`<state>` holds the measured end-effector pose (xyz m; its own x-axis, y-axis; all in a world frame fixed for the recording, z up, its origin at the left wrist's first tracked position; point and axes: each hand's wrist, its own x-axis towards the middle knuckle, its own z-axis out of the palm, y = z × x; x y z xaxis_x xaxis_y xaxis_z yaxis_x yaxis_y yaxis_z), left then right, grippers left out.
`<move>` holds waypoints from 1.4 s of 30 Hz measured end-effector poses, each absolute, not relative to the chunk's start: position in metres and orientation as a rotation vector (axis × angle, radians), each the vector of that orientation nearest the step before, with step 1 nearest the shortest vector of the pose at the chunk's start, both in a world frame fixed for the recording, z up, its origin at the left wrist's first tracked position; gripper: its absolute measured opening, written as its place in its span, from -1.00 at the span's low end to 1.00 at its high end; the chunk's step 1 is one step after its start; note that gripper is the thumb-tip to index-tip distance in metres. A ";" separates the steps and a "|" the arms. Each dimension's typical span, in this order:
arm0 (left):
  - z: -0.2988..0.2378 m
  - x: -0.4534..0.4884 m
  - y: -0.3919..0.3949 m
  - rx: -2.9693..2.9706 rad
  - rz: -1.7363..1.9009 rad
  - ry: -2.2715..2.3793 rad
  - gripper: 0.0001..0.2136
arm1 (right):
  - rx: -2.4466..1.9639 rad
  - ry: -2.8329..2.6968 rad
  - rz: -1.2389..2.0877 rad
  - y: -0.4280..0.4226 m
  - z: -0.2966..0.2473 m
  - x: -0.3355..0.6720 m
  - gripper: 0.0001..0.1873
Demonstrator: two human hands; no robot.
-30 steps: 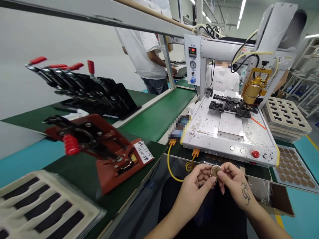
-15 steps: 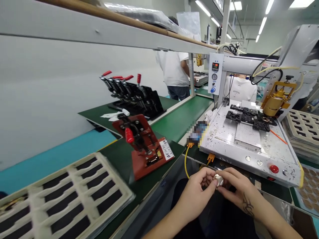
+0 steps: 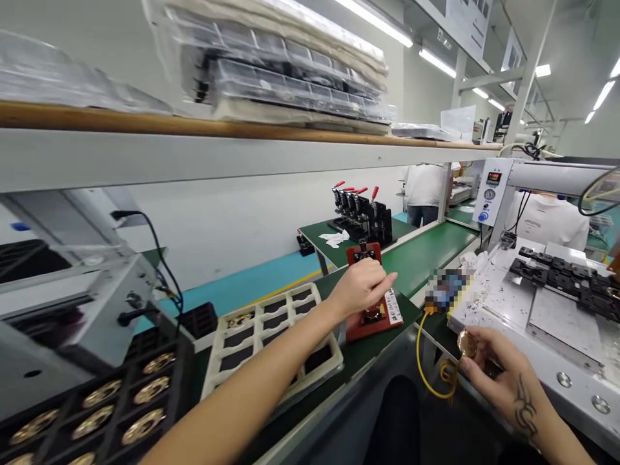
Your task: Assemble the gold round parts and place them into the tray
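My left hand (image 3: 362,289) is closed in front of the red clamp fixture (image 3: 356,330), its fingers curled where the red toggle clamp handle stood. The hand hides the handle itself and much of the clamp. On the fixture's base, a small gold piece (image 3: 372,315) shows below the wrist. My right hand (image 3: 498,368) pinches a round gold-coloured metal part (image 3: 466,343) between thumb and fingers, beside the front edge of the white machine. A white label (image 3: 392,307) with handwriting lies on the fixture's right side.
A cream compartment tray (image 3: 271,310) stands left of the fixture, partly behind my left forearm. A black tray (image 3: 179,381) holds several gold ring parts. The white machine (image 3: 489,310) stands right. A yellow cable (image 3: 420,365) hangs between. A shelf (image 3: 290,152) crosses overhead.
My view has swung left. My hands, together around a shiny part before, are now apart: the left has reached to the red fixture, the right holds the round gold part.
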<state>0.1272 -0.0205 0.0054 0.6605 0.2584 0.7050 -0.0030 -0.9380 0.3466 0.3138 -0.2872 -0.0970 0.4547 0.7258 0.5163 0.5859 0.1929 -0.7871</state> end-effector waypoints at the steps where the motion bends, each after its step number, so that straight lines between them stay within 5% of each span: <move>1: 0.004 0.128 -0.016 2.554 1.148 0.203 -0.46 | -1.468 -1.212 0.176 -0.281 -0.096 0.314 -0.67; 11: 0.075 0.138 0.040 1.921 1.397 0.468 -0.67 | -1.440 -1.366 0.260 -0.189 -0.084 0.300 -0.71; 25: -0.112 0.094 0.029 2.059 0.323 0.941 -0.87 | -1.403 -1.567 0.314 -0.091 -0.150 0.305 -0.75; 34: -0.128 0.110 0.034 2.155 0.405 0.925 -0.87 | -1.386 -1.605 0.465 -0.066 -0.186 0.309 -0.82; 42: -0.086 0.020 0.025 2.190 0.543 0.958 -0.68 | -1.368 -1.730 0.588 -0.019 -0.187 0.299 -0.80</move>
